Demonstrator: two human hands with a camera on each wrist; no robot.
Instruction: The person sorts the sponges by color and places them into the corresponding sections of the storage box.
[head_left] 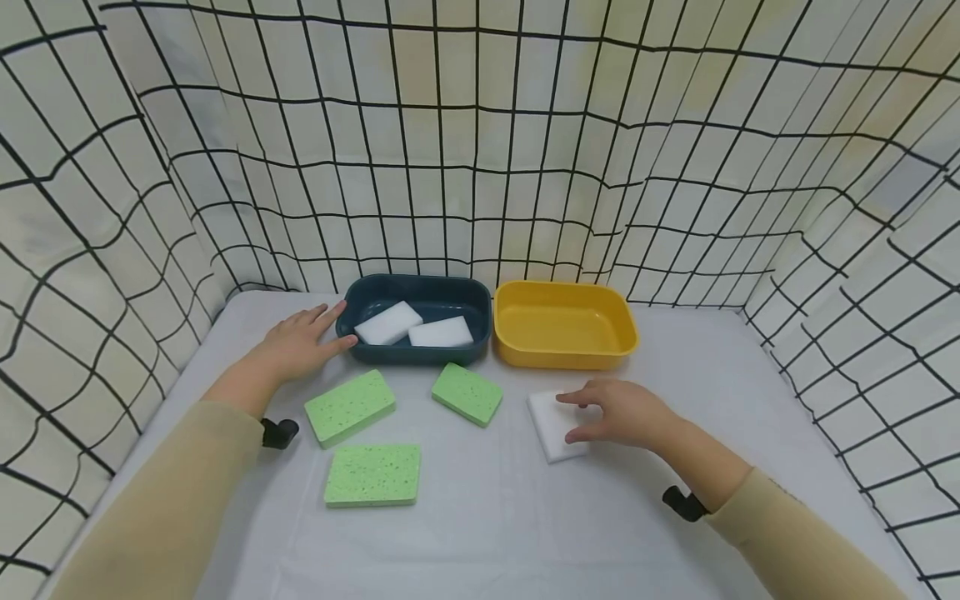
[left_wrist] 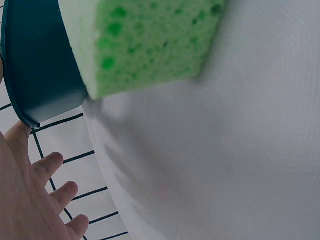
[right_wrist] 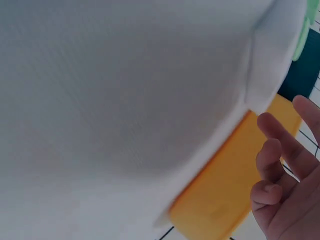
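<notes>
Head: hands spread, gap btwn, L [head_left: 302, 343] at blue bin [head_left: 408, 355] rim, R [head_left: 621, 414] over sponge [head_left: 551, 427]

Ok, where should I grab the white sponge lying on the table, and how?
Probably pinch its two long sides near the middle, coming from above and the right. The white sponge lies flat on the table, long sides running roughly away from you, so that's its narrow way across. The right grip is on that side.
</notes>
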